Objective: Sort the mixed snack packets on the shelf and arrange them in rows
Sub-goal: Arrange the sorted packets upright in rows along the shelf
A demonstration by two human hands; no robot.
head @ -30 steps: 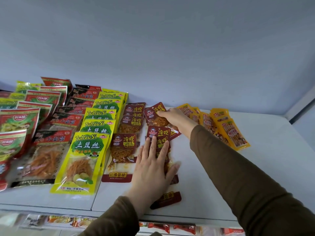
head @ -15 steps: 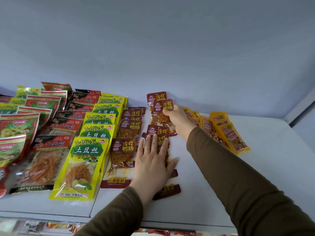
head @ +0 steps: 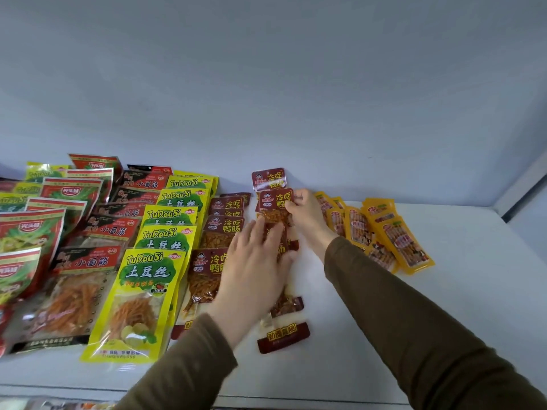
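Snack packets lie in rows on a white shelf [head: 444, 335]. My right hand [head: 307, 214] pinches the top of a dark red packet [head: 275, 199], with another dark red packet [head: 268, 179] behind it against the back wall. My left hand [head: 257, 261] lies flat, fingers spread, on a column of dark red packets whose lower ends [head: 283, 337] stick out below the wrist. Left of that runs a second dark red row [head: 207, 270], then a yellow TuDouSi row [head: 142, 294].
Black-and-red packets [head: 85, 285] and green-and-red packets [head: 26, 232] fill the shelf's left side. Yellow-orange stick packets [head: 399, 244] lie fanned to the right of my right hand. The back wall is close behind. A lower shelf shows at the bottom edge.
My right hand lifted two dark red packets off the shelf and raised them toward the back wall. My left hand slid forward up the column of red packets.
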